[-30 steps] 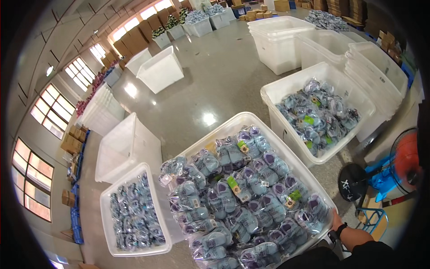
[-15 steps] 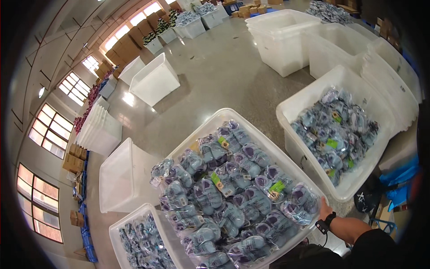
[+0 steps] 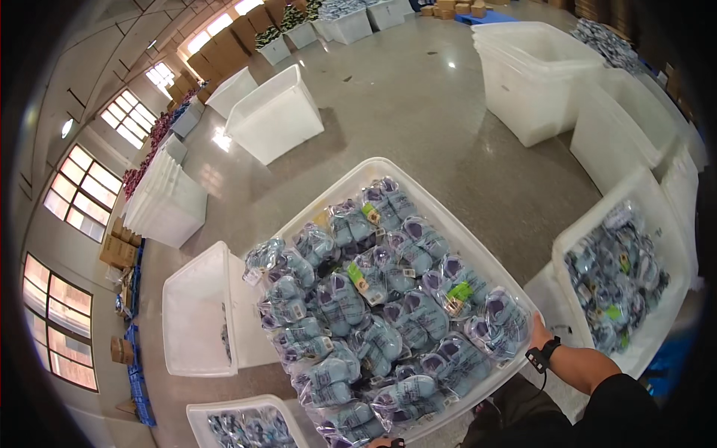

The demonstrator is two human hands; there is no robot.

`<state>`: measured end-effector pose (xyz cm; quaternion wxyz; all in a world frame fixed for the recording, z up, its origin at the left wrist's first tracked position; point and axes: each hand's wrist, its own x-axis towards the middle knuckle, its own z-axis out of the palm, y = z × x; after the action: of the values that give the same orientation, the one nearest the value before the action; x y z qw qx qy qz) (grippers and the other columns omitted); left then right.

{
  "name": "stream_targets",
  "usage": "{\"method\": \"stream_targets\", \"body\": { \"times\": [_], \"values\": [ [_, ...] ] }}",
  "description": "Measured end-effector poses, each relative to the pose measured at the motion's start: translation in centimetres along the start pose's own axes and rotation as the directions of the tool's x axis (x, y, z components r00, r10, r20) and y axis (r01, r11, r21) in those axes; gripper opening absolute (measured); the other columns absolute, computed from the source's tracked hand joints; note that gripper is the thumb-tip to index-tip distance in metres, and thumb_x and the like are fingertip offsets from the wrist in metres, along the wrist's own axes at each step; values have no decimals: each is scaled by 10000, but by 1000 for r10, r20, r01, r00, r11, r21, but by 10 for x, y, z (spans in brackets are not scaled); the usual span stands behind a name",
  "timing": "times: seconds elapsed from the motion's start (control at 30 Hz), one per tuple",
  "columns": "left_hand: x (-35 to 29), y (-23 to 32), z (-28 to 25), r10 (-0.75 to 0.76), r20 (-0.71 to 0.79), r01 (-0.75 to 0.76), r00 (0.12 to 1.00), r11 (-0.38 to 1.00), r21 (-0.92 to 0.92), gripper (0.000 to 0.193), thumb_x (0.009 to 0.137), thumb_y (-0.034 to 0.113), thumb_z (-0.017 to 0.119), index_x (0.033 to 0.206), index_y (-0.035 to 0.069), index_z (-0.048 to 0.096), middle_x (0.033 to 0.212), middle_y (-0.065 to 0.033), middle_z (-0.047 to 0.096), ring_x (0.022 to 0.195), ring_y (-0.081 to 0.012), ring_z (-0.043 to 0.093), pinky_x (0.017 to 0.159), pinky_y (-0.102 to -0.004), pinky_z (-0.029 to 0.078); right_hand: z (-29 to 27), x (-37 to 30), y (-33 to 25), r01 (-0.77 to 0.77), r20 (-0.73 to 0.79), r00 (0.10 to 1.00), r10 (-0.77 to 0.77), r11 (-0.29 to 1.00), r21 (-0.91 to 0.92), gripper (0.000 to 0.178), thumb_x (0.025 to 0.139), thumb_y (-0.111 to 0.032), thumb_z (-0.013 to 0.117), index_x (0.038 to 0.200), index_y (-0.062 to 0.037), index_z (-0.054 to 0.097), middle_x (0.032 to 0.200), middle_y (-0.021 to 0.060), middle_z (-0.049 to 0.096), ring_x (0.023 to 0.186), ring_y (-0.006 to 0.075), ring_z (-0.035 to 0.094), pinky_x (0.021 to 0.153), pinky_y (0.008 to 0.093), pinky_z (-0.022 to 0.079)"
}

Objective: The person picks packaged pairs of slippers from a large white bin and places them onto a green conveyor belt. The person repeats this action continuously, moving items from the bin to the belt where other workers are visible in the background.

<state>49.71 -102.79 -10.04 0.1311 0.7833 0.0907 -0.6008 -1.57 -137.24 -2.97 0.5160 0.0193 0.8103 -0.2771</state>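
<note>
A white plastic bin [image 3: 489, 263] full of pale blue clogs with purple linings [image 3: 345, 302], bagged in clear plastic, stands in front of me. My right hand [image 3: 539, 334] is closed on its right rim, with a black band and a small device on the wrist. At the lower edge only a sliver of my left hand [image 3: 379, 442] shows by the near end of the bin; its fingers are hidden. Green and yellow tags [image 3: 357, 278] lie among several of the bags.
At the right stands another bin [image 3: 573, 240] holding bagged clogs. Stacked white bins [image 3: 526, 82] stand behind it. On the left are a white bin [image 3: 196, 313] and a part-seen filled bin [image 3: 287, 409]. Two bins [image 3: 276, 119] stand farther off on the grey floor.
The full bin under my hands has shifted away from the filled bin at right, and the gap between them is wider. Part of my left hand has come into view. My right hand keeps its hold.
</note>
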Motion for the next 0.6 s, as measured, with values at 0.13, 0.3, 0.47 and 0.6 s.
{"method": "stream_targets", "body": {
  "times": [0.13,0.3,0.47,0.6],
  "values": [
    [3,-5,18,24,8,-25,1000,997,76,383,1016,305,434,1136,52,695,1040,-161,703,924,-315,655,737,-438,536,8,13,-18,33,53,998,-39,993,113,1119,781,-798,643,1439,88,459,1462,213,514,1256,339,567,1010,472,479],
    [2,-9,36,103,-1,-100,995,968,232,390,1003,316,448,1146,54,699,1083,-169,701,973,-328,656,781,-444,535,30,-3,-53,25,11,1000,-25,998,62,1107,786,-790,647,1430,92,467,1455,203,524,1251,341,572,1015,482,479],
    [0,-19,68,210,11,-190,978,858,477,398,990,327,463,1155,56,703,1126,-178,700,1022,-340,656,825,-451,535,29,-35,-87,145,19,989,-146,937,-316,1157,806,-848,523,1421,129,455,1435,248,535,1266,348,572,1036,428,458],
    [5,-28,100,304,9,-235,953,716,657,406,980,336,474,1162,57,706,1160,-185,698,1061,-350,656,860,-456,534,45,-34,-103,176,-12,982,-189,934,-312,1132,839,-824,506,1428,140,439,1456,261,509,1282,356,563,1029,448,468]
  ]
}}
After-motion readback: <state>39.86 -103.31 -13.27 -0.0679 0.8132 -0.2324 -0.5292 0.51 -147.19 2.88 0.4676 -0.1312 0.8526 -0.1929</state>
